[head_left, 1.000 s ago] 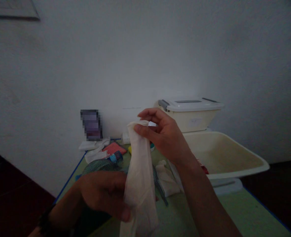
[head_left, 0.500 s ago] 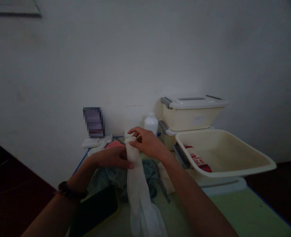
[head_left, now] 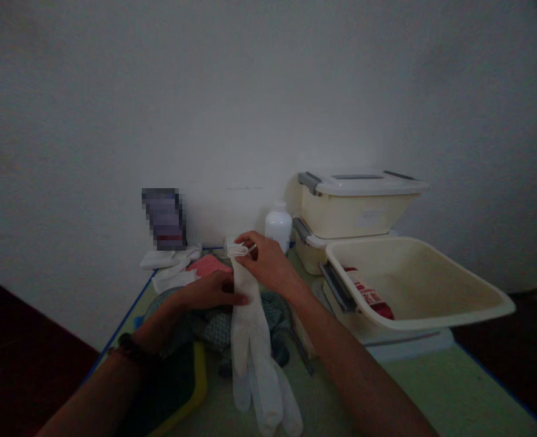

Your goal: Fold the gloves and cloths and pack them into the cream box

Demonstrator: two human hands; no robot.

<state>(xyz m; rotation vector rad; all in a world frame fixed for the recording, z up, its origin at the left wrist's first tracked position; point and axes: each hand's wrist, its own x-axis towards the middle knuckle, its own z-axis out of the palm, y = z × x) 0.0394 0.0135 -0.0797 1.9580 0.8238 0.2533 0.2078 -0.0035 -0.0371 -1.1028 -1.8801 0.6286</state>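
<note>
A white glove hangs between my hands, its fingers dangling toward me over the table. It looks like more than one layer, perhaps a pair. My right hand pinches the cuff at the top. Lower down, my left hand grips the glove from the left side, thumb across its front. Beneath and behind it lies a crumpled grey-green knitted cloth. A dark flat object with a yellow edge sits under my left forearm, partly hidden by it.
A cream open tub with a red-and-white packet stands at right. Behind it are stacked lidded boxes and a white bottle. White cloths, a pink cloth and a blurred-out upright panel are at back left.
Both hands keep their hold on the glove, which hangs slightly higher in view with its fingers more visible. The camera view has shifted a little.
</note>
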